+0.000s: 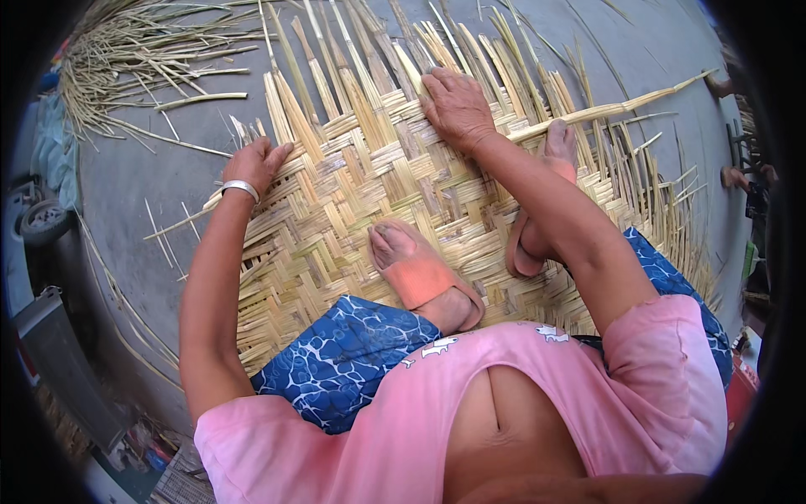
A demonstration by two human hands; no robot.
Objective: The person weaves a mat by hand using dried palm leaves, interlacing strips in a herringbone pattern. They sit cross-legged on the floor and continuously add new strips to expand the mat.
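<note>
A herringbone-woven mat of flattened pale straw-like strips lies under me, loose strip ends fanning out along its far and right edges. My left hand, with a silvery bracelet at the wrist, is closed at the mat's left edge, thumb and fingers around strip ends. Farther off and to the right, my right hand curls over the far weave, its fingers closed around an upright pale strip. Its fingertips are partly hidden. One long strip runs crosswise from beside that hand past the right edge.
My feet in orange sandals stand on the mat. A heap of loose stalks lies on the grey floor at the far left. Along the left rim are a wheel and a grey panel. Another person's hand shows at the right rim.
</note>
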